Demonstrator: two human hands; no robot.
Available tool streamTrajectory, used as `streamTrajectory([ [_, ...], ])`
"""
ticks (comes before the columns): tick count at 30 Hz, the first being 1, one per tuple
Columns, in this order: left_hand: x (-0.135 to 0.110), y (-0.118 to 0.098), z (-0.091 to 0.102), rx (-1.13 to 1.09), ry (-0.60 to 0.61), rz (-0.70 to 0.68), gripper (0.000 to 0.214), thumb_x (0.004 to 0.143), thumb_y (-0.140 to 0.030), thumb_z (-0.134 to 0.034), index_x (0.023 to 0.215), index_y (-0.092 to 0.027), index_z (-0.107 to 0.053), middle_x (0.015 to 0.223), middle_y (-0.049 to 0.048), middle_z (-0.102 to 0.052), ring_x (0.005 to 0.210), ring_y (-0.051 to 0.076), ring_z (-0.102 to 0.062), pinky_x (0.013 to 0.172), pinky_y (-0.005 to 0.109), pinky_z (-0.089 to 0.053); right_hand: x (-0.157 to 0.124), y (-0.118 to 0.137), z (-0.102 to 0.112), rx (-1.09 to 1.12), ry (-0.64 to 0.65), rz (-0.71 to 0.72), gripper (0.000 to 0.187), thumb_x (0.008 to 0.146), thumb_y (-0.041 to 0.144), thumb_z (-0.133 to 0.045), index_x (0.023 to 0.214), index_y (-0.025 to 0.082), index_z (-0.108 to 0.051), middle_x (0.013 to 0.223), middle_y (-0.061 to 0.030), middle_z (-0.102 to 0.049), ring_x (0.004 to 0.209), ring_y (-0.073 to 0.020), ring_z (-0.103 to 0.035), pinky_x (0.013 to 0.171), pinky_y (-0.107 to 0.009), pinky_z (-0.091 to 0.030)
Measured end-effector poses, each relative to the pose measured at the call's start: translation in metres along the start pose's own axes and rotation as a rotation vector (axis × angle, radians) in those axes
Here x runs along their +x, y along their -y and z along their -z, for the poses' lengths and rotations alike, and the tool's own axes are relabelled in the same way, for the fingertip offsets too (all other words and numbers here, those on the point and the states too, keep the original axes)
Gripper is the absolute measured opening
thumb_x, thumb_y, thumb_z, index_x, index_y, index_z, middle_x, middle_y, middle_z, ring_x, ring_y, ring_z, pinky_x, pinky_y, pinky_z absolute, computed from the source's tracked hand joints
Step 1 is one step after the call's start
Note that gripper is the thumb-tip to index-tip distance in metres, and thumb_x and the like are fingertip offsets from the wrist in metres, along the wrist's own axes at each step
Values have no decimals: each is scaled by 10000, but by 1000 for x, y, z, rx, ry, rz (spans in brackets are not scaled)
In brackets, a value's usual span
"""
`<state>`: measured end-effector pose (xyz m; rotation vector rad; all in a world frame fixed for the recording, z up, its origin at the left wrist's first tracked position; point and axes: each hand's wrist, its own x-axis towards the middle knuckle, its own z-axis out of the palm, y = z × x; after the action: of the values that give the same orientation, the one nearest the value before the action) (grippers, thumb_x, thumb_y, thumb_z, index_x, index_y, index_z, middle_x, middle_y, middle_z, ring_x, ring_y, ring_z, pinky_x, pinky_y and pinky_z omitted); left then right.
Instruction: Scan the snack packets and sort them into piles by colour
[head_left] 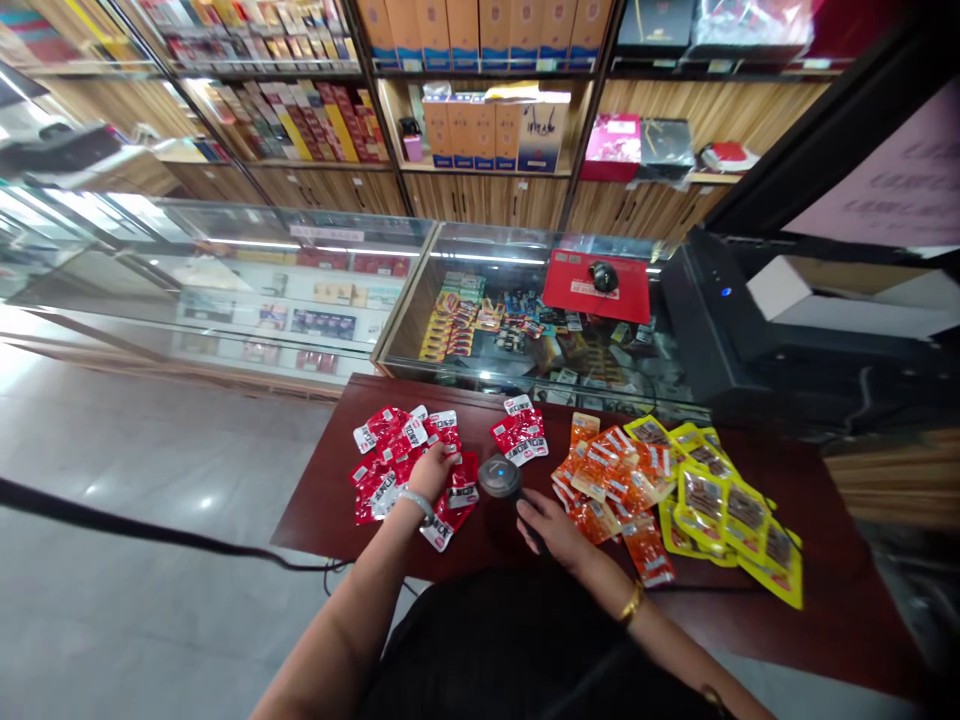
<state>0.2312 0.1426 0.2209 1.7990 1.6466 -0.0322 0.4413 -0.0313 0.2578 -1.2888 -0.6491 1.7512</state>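
My left hand, with a pale bracelet at the wrist, is over a pile of small red-and-white snack packets. Its fingers close on the edge of one red packet. In my right hand is a dark handheld barcode scanner, its rounded head showing a small blue light. A smaller group of red packets lies just beyond the scanner. Orange snack packets are heaped beside my right hand, and larger yellow packets lie farther right.
The dark red table adjoins a glass display counter. A red mat with a black mouse is on the glass. An open white box rests on dark equipment at right. A black cable crosses at left.
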Motion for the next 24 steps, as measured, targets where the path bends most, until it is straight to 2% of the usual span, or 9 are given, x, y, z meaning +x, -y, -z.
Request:
streamTrajectory([
  [3, 3, -13, -13, -260, 37, 8, 172, 883, -345, -554, 905, -184, -611, 771, 21, -646, 699, 146, -619, 651, 239, -475, -2, -2, 0, 2, -6, 11, 575, 820, 637, -609, 1150, 169, -547, 516, 97, -483, 352, -64, -362, 372, -203, -246],
  [7, 4, -25, -30, -565, 209, 109, 147, 876, -307, -568, 953, -187, -602, 752, 5, -608, 569, 132, -597, 525, 261, -507, -3, -6, 3, 14, -17, 17, 566, 817, 637, -613, 1146, 179, -554, 518, 94, -489, 360, -70, -373, 374, -206, -268],
  [8, 5, -25, -34, -620, 244, 118, 165, 848, -273, -610, 984, -182, -595, 755, 3, -604, 565, 130, -597, 523, 270, -519, -3, -8, 5, 22, -23, 16, 564, 815, 638, -614, 1143, 183, -557, 516, 94, -487, 362, -72, -378, 375, -207, -275],
  [10, 7, -24, -40, -695, 303, 99, 349, 742, -155, -711, 1062, -164, -571, 738, -12, -596, 571, 118, -591, 547, 272, -539, -3, -10, 7, 33, -37, 14, 569, 808, 644, -617, 1144, 189, -558, 511, 94, -487, 365, -77, -388, 376, -207, -278],
  [12, 11, -20, -43, -736, 341, 71, 561, 626, -37, -764, 1128, -144, -538, 673, -51, -562, 557, 96, -565, 565, 256, -539, -4, -12, 9, 38, -50, 10, 584, 801, 651, -619, 1153, 189, -552, 506, 95, -486, 362, -79, -390, 373, -205, -270],
  [14, 13, -18, -43, -766, 343, 66, 654, 567, 10, -781, 1149, -135, -522, 618, -87, -506, 543, 80, -541, 570, 242, -533, -5, -12, 10, 43, -58, 11, 591, 803, 648, -618, 1163, 185, -545, 501, 99, -482, 359, -78, -383, 369, -203, -260],
  [17, 14, -20, -43, -799, 315, 88, 674, 550, -29, -816, 1145, -141, -521, 624, -97, -475, 547, 80, -547, 575, 252, -537, -6, -9, 10, 29, -58, 24, 568, 816, 632, -614, 1157, 182, -550, 504, 98, -484, 359, -78, -383, 370, -204, -261],
  [24, 12, -26, -39, -712, 296, 98, 735, 579, -59, -806, 1238, -113, -486, 703, -27, -596, 571, 114, -598, 584, 263, -535, -8, -5, 9, 10, -61, 48, 538, 832, 633, -594, 1123, 182, -559, 509, 98, -480, 353, -68, -373, 370, -199, -279],
])
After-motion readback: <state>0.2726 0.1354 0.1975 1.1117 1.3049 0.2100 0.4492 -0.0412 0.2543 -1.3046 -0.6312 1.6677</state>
